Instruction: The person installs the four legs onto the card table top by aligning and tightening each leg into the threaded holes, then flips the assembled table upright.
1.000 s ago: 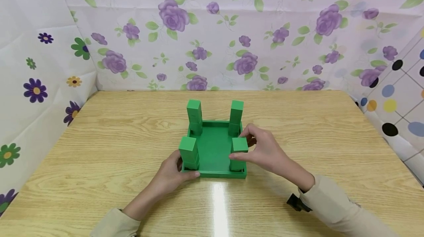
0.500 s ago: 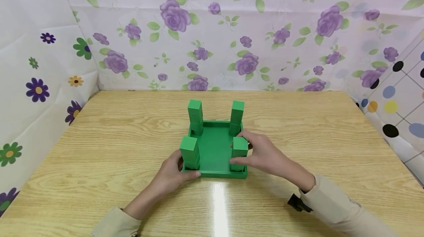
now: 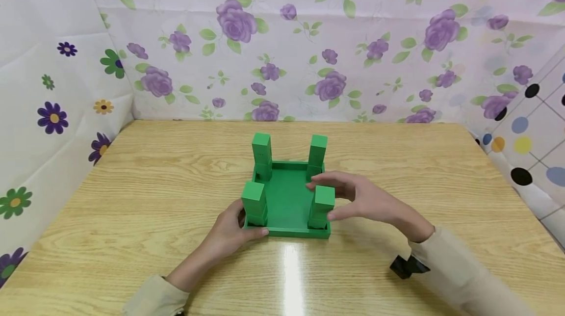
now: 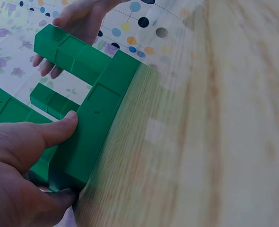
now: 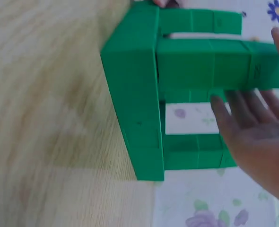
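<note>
A square green tray with a low rim sits on the table, and a tall post of stacked green blocks stands at each corner. My left hand grips the near left corner, its thumb along the front wall. Beside the near right post, which leans slightly right, my right hand is spread with the fingers behind it and the thumb in front. Daylight shows between the right fingers and parts of the post. The near left post rises beside my left hand.
The far left post and far right post stand at the tray's back corners. Wood-grain table surrounds the tray. A flowered sheet hangs behind it, with patterned sheets at both sides.
My right hand has let go of the near right post, spread its fingers and drawn back to the right. That post now leans a little right. My left hand keeps its grip.
</note>
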Demonstrator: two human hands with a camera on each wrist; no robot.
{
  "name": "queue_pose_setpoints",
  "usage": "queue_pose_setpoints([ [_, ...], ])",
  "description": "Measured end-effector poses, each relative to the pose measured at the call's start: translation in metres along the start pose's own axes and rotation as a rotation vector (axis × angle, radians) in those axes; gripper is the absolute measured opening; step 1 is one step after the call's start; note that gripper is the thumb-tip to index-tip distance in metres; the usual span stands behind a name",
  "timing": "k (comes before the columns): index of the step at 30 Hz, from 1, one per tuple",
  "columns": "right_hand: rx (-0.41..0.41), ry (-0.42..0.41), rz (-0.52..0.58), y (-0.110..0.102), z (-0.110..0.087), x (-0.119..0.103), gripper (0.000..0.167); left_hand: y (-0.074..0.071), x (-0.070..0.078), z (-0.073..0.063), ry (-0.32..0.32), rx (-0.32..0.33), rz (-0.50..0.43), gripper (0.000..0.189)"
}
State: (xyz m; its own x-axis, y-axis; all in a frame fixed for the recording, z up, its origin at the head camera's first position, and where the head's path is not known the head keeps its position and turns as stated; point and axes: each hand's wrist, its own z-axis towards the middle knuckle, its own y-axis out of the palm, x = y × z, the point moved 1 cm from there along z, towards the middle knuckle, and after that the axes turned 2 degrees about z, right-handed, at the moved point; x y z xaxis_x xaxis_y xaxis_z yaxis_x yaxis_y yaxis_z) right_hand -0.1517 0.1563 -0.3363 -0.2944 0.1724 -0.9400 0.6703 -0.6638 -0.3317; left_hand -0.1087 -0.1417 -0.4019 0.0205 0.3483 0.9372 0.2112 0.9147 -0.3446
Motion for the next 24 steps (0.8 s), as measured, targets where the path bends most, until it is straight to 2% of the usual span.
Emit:
queue_pose_setpoints([
  [6, -0.084, -0.051, 0.094, -0.010, 0.006, 0.003, 0.060, -0.001, 0.002, -0.001, 0.011, -0.003, -0.003, 0.067],
  [11, -0.118, -0.075, 0.094, -0.010, 0.011, 0.003, 0.050, -0.001, 0.002, -0.002, 0.011, -0.001, -0.008, 0.068],
  [19, -0.079, -0.055, 0.058, -0.006, 0.011, 0.003, 0.042, 0.000, 0.002, -0.001, 0.012, -0.004, -0.010, 0.067],
  [24, -0.009, -0.037, -0.008, 0.000, 0.009, -0.001, 0.040, -0.001, 0.003, -0.002, 0.005, -0.005, 0.004, 0.068],
])
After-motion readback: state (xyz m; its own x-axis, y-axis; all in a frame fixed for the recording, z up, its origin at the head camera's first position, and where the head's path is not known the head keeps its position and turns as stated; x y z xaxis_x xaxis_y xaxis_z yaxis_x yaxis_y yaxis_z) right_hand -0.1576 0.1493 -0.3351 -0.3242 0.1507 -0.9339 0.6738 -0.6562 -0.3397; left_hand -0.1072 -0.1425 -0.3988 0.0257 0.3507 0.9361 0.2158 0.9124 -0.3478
